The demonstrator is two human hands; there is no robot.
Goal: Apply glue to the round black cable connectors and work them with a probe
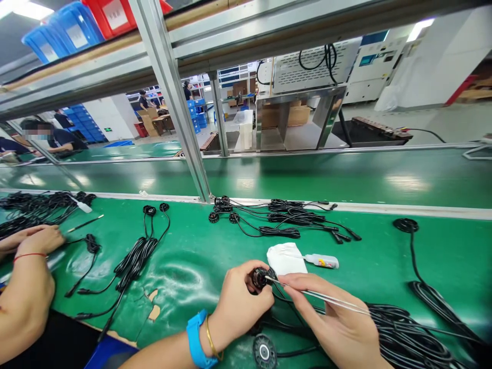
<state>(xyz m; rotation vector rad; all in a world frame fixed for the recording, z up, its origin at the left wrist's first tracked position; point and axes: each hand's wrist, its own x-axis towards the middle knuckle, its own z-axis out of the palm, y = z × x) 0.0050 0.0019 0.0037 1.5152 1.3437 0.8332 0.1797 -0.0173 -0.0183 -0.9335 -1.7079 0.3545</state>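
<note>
Black round part (258, 277), lower centre of the frame: the left hand (239, 296) grips it, the right hand (340, 323) pinches tweezers (338, 301); firm bracing and light tip pressure should serve best.

At lower centre, a part (258, 277) sat in the left hand (239, 298); behind, a bottle (324, 261) lay right of a cloth (286, 258).

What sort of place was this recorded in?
Probably a factory assembly floor: a long green workbench, bundles of black cables laid out on it, and blue plastic bins overhead.
</note>
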